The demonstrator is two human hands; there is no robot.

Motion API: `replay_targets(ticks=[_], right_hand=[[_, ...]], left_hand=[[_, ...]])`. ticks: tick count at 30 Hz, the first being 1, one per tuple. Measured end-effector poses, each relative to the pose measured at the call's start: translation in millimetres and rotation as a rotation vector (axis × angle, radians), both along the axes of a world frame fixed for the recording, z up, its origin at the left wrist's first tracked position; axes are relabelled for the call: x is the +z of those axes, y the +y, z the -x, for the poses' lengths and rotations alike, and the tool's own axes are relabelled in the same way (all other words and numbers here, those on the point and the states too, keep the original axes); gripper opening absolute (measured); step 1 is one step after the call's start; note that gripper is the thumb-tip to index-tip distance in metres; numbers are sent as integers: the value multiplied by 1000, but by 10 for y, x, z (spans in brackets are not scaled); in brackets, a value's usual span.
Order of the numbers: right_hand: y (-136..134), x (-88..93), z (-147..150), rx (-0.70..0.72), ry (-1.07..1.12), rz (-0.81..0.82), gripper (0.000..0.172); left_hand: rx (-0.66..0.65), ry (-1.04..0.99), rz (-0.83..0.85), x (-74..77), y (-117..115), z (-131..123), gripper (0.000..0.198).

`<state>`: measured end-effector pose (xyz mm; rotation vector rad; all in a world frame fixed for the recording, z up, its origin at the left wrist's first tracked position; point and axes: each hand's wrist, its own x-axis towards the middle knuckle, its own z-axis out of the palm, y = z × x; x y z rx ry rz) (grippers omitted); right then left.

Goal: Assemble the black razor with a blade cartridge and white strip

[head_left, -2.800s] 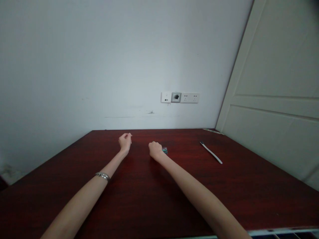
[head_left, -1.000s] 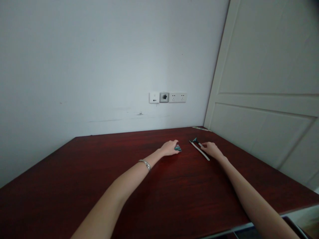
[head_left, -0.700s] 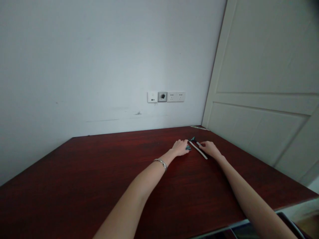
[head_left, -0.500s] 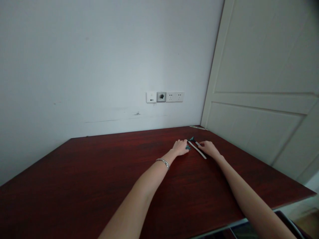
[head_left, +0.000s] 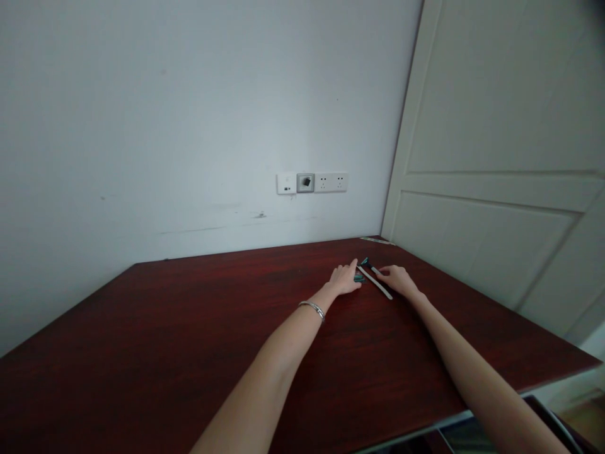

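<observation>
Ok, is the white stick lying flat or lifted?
Lying flat: the white stick rests along the table between the left hand and right hand.

Both arms reach far forward, nearly straight, converging. Left hand (head_left: pixel 344 280) lies palm down, fingers stretched ahead, index leading. Right hand (head_left: pixel 397 280) is palm down just beside it, fingers bent inward toward the left; its grip is too small to make out. Hands apart, not touching.
</observation>
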<state>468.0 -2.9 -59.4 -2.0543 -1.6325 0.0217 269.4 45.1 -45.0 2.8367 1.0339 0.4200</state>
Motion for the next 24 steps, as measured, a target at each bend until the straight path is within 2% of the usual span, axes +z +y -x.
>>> replay_targets(ticks=[5,8,11,17,21,24], right_hand=[[-2,8,-64,-64,39,-36,45],[2,50,-70,-108,39,-67,44],[22,149,58,-129,8,-94,42],[163,451,715,-90,-109,-119,36],[298,582,1297,55,-151,-129,35],[358,607,1761,163,-162,-107,34]], left_hand=[[15,-3,-13,56,104,319,81],[101,-16,-9,77,252,673,79],[208,-37,-5,82,419,1109,77],[380,-59,2,64,569,1952,74],[454,-48,12,50,508,2374,70],[511,-47,17,31,432,2612,64]])
